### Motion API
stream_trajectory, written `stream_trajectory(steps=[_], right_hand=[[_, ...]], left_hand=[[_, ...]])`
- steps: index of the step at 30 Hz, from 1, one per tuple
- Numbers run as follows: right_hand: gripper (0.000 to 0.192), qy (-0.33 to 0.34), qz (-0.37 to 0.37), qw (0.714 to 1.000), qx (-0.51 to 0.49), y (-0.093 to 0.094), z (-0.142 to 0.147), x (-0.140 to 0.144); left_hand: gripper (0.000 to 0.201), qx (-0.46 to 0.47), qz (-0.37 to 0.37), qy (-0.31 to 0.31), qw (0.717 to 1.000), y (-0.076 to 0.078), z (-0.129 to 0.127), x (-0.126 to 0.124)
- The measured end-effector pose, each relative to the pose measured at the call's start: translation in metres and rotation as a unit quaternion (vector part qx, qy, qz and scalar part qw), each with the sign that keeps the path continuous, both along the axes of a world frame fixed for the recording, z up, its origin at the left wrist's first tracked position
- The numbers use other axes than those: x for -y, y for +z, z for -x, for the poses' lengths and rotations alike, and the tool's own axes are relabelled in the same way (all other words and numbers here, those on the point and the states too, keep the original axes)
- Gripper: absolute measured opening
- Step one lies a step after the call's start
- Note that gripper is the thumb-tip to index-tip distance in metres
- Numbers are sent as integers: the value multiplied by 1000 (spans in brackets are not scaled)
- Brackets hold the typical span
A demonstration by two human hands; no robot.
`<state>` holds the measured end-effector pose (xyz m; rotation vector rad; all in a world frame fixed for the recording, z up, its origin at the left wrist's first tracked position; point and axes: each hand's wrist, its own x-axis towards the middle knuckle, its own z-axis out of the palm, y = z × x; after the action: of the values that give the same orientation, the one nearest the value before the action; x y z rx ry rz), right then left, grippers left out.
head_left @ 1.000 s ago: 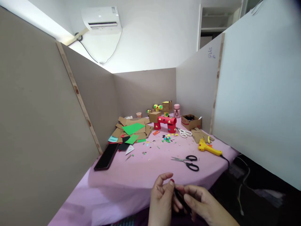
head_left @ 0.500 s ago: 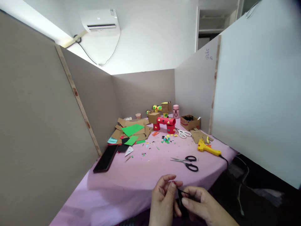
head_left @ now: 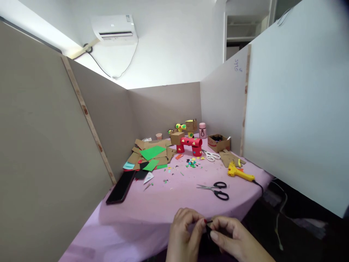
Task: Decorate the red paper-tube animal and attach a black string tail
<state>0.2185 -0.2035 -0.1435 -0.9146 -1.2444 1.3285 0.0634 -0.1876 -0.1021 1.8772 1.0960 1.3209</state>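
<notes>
Between both hands [head_left: 208,233], small black piece [head_left: 208,228].

Two bare hands, left hand [head_left: 183,236], right hand [head_left: 231,238], no sleeves showing, red-painted nail on the left thumb

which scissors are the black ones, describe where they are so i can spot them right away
Start at the pink table and look at its near right part, just beyond the person's two hands. The black-handled scissors lie flat there, blades pointing left, with the yellow glue gun behind them to the right. The other pair, the white-handled scissors, lies farther back by the red tube figure.
</notes>
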Motion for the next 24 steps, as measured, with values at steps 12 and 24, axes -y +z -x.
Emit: stream_trajectory(steps=[12,24], right_hand=[[53,104,68,983,-138,35,6,-2],[42,132,35,989,-62,15,5,-5]], left_hand=[[24,-46,-9,-24,999,4,0,1],[29,5,92,-51,994,6,2,-1]])
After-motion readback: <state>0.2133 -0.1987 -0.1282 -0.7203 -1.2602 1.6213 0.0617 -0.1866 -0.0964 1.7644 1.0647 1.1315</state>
